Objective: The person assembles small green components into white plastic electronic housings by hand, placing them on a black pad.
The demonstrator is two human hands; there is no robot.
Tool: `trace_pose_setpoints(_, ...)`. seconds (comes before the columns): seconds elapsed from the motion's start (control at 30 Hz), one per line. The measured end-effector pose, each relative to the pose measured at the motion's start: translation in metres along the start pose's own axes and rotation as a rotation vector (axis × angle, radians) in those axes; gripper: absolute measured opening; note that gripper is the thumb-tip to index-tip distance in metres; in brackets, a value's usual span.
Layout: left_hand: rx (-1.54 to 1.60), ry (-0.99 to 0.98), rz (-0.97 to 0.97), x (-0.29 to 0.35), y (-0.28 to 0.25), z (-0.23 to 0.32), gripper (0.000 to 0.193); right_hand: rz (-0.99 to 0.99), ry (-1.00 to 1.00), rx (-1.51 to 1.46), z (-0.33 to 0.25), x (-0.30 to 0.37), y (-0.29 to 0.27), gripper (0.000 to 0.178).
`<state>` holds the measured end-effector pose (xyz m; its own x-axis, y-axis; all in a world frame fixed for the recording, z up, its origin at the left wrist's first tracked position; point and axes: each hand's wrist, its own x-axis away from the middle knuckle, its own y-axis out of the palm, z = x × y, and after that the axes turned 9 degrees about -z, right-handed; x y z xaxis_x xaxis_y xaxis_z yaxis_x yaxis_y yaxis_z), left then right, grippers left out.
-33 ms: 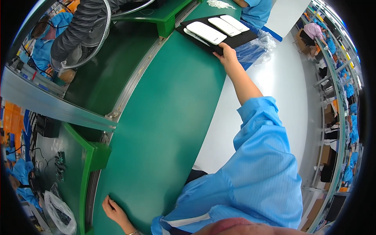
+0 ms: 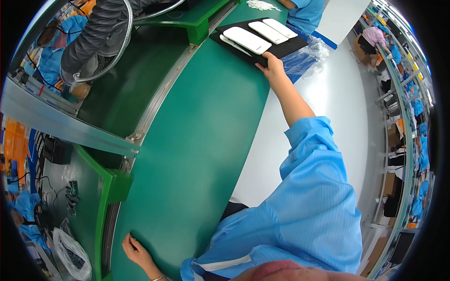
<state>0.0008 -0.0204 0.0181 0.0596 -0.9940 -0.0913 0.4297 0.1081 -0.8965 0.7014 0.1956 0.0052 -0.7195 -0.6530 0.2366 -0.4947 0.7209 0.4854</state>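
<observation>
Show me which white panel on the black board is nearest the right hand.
The front panel, with small dark marks at the end by the right hand. The two rear panels lie farther off; the partly covered one shows only an edge.

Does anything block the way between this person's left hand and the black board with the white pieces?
Nothing visible does. Only green tabletop lies between the left hand and the black board, whose near edge the right hand is holding.
</observation>
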Motion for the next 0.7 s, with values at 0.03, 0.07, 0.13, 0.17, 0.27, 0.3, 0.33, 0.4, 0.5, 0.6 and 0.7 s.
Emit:
trace_pose_setpoints(0.03,0.005,0.005,-0.001,0.002,0.001,-0.002,0.021,0.003,-0.006,0.001,-0.004,0.008,-0.008,0.036)
trace_pose_setpoints(0.07,0.005,0.013,0.006,0.003,0.002,-0.004,0.020,-0.020,0.014,0.012,-0.006,0.019,-0.012,0.035)
trace_pose_setpoints(0.13,0.009,0.023,0.015,0.005,0.002,-0.004,0.020,-0.059,0.044,0.036,-0.008,0.037,-0.022,0.035)
trace_pose_setpoints(0.17,0.022,0.037,0.014,0.003,0.002,0.000,0.020,-0.078,0.044,0.047,-0.011,0.051,-0.027,0.036)
trace_pose_setpoints(0.27,0.053,0.063,0.009,-0.001,0.002,0.003,0.019,-0.164,0.080,0.086,-0.007,0.081,-0.052,0.036)
trace_pose_setpoints(0.3,0.067,0.070,0.004,-0.001,0.002,0.002,0.019,-0.183,0.106,0.101,-0.007,0.094,-0.058,0.036)
trace_pose_setpoints(0.33,0.070,0.071,0.006,0.000,0.002,0.005,0.019,-0.237,0.123,0.110,-0.008,0.110,-0.065,0.035)
trace_pose_setpoints(0.4,0.132,0.042,0.007,0.001,0.002,0.010,0.018,-0.277,0.173,0.124,-0.008,0.141,-0.077,0.032)
trace_pose_setpoints(0.5,0.184,0.088,0.041,0.000,0.010,0.013,0.017,-0.406,0.233,0.123,-0.002,0.175,-0.088,0.029)
trace_pose_setpoints(0.6,0.382,0.064,-0.068,0.000,0.019,0.036,0.016,-0.432,0.280,0.164,-0.003,0.222,-0.082,0.036)
trace_pose_setpoints(0.7,0.776,0.049,-0.287,-0.013,0.034,0.067,0.022,-0.533,0.367,0.213,-0.005,0.249,-0.082,0.044)
